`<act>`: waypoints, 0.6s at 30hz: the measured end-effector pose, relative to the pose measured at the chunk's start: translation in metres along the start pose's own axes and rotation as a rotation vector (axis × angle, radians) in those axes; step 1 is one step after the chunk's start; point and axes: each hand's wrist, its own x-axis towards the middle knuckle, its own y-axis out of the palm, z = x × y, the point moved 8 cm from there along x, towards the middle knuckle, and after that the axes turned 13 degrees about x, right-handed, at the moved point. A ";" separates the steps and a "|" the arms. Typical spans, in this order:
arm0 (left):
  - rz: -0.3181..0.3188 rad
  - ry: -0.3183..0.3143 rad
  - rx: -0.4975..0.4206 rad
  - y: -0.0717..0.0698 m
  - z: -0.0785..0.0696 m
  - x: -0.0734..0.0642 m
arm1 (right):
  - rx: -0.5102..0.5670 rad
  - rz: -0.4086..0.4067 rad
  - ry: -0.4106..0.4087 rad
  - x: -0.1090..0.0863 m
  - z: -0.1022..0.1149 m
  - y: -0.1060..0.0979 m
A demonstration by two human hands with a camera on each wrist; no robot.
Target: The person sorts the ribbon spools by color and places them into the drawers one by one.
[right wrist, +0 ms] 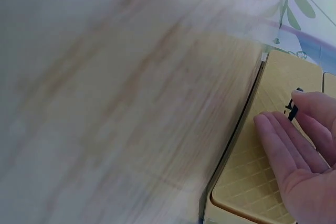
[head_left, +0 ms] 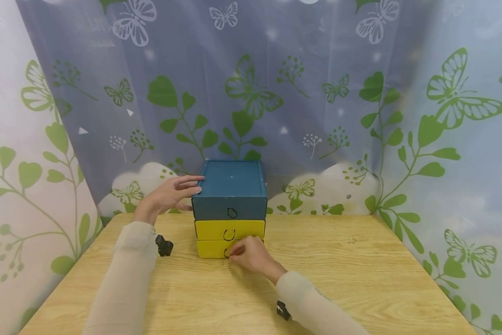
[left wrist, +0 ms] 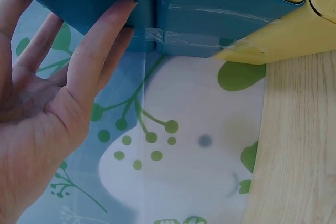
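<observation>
A stack of small drawers stands on the table, with a blue drawer unit (head_left: 213, 208) on top and two yellow drawers below. Each front carries a black loop pull. My left hand (head_left: 171, 193) rests against the left side of the blue unit, its fingers fairly straight, as the left wrist view also shows. Down at the lowest yellow drawer (head_left: 209, 249) is my right hand (head_left: 253, 255). Its thumb and index finger pinch that drawer's black loop pull (right wrist: 293, 109), while the other fingers lie near the yellow front. All the drawers look closed.
The stack stands on a wooden table (head_left: 339, 260), near its back edge. Behind and beside it hangs a curtain (head_left: 301, 139) printed with leaves and butterflies. Clear tape (left wrist: 210, 11) runs along the stack's side.
</observation>
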 end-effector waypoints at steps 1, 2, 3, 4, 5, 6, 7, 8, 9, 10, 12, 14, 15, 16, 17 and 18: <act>0.000 0.000 0.000 0.000 0.000 0.000 | -0.001 -0.002 -0.001 0.000 0.000 0.000; -0.001 -0.001 0.000 0.000 0.001 0.000 | -0.003 -0.003 -0.003 0.000 0.000 0.000; -0.002 -0.002 -0.001 -0.001 0.001 0.000 | -0.005 -0.004 -0.004 0.001 0.000 0.000; -0.003 -0.004 -0.003 -0.001 0.001 0.001 | -0.004 -0.005 -0.006 0.001 0.000 0.000; -0.004 -0.005 -0.006 -0.001 0.001 0.000 | -0.004 -0.005 -0.007 0.001 0.000 0.001; -0.005 -0.007 -0.009 -0.001 0.001 0.000 | -0.003 -0.004 -0.011 0.001 0.001 0.001; -0.004 -0.006 -0.009 -0.001 0.001 0.000 | -0.006 -0.001 -0.011 0.001 0.001 0.001; -0.006 -0.005 -0.008 -0.002 0.001 0.000 | -0.007 0.005 -0.019 0.000 0.002 0.001; -0.007 -0.003 -0.004 -0.001 0.001 -0.001 | -0.008 0.014 -0.015 0.000 0.001 0.001; -0.006 0.001 -0.002 -0.001 0.000 -0.001 | -0.011 0.024 -0.013 -0.001 0.002 0.001; -0.006 0.014 0.011 -0.001 0.000 -0.003 | -0.015 0.051 -0.017 -0.003 0.002 0.000; -0.011 0.023 0.029 -0.001 0.000 -0.004 | -0.014 0.080 -0.012 -0.006 0.003 -0.001; -0.011 0.030 0.037 -0.001 0.000 -0.005 | -0.010 0.094 -0.006 -0.008 0.003 -0.002; -0.012 0.036 0.044 -0.001 0.000 -0.006 | -0.006 0.103 -0.018 -0.010 0.005 -0.004; -0.015 0.037 0.048 -0.001 0.000 -0.006 | -0.001 0.110 -0.024 -0.012 0.006 -0.007; -0.019 0.038 0.047 -0.001 0.001 -0.007 | 0.007 0.111 -0.028 -0.015 0.007 -0.010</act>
